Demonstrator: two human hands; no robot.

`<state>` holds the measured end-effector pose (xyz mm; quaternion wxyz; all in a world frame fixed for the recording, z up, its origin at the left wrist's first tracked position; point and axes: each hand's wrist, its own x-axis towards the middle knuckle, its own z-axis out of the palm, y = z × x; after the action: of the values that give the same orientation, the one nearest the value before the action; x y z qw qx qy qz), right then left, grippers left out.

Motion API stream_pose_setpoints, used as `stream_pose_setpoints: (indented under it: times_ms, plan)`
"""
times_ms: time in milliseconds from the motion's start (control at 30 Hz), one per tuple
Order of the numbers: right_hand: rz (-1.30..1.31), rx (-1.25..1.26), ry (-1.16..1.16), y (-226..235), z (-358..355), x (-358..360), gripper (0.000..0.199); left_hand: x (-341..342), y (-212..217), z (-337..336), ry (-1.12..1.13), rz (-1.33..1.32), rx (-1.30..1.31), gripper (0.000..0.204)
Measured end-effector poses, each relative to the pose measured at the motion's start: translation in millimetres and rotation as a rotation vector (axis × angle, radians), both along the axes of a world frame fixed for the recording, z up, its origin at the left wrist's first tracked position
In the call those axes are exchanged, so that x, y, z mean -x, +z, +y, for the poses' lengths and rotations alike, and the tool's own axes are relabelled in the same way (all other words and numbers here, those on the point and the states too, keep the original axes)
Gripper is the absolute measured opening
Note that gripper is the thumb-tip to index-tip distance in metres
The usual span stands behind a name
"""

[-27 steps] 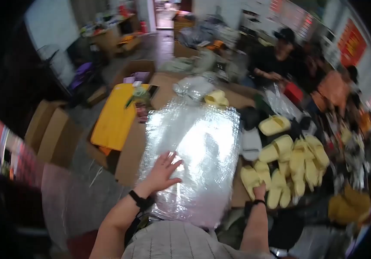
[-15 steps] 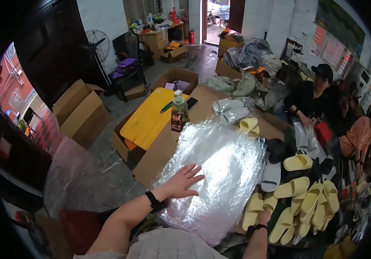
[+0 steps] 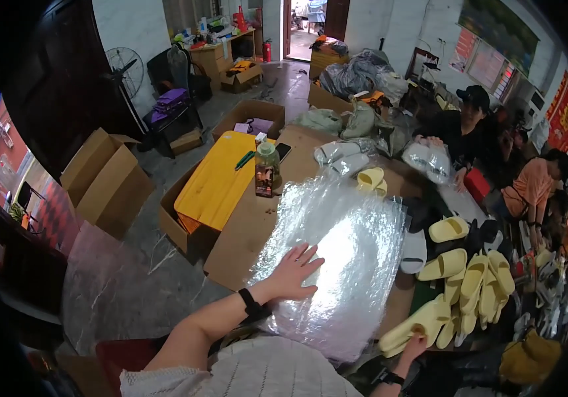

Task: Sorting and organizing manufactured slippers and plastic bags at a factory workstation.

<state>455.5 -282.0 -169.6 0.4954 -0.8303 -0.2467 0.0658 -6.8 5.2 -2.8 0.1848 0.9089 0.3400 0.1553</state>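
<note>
A stack of clear plastic bags (image 3: 343,264) lies on the cardboard-topped table in front of me. My left hand (image 3: 292,272) rests flat on the stack with its fingers spread. At the near right, my right hand (image 3: 415,345) is closed on a pair of pale yellow slippers (image 3: 399,336), which sit beside the bags' lower right corner. Just beyond that hand is a pile of more yellow slippers (image 3: 476,288). A white slipper (image 3: 414,253) lies along the bags' right edge, and a yellow pair (image 3: 371,178) is at their far edge.
A bottle (image 3: 267,162), a phone (image 3: 284,152) and a yellow board (image 3: 221,178) over a carton are at the far left. Bagged white slippers (image 3: 343,157) lie at the back. Across the table, a person in black (image 3: 462,126) holds a bagged pair; another wears orange (image 3: 525,188).
My right hand has drawn a pair of yellow slippers nearer, toward the table's front edge. My left hand stays on the bags. The person in black has raised a bagged pair.
</note>
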Motion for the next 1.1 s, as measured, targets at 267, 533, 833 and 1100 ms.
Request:
stream_pose_setpoints:
  times_ms: [267, 533, 833, 1100]
  plan:
    - [0.017, -0.362, 0.313, 232, 82, 189, 0.035, 4, 1, 8, -0.029, 0.053, 0.038, 0.082]
    - [-0.287, 0.145, 0.446, 185, 150, 295, 0.022, 53, 4, 50, 0.033, -0.404, 0.045, 0.039]
    - [-0.334, 0.154, 0.257, 172, 159, 317, 0.027, 147, -114, 232, 0.882, -1.595, 1.370, 0.059]
    - [-0.294, 0.114, 0.231, 161, 164, 320, 0.038, 119, -163, 325, 0.875, -2.086, 1.434, 0.088]
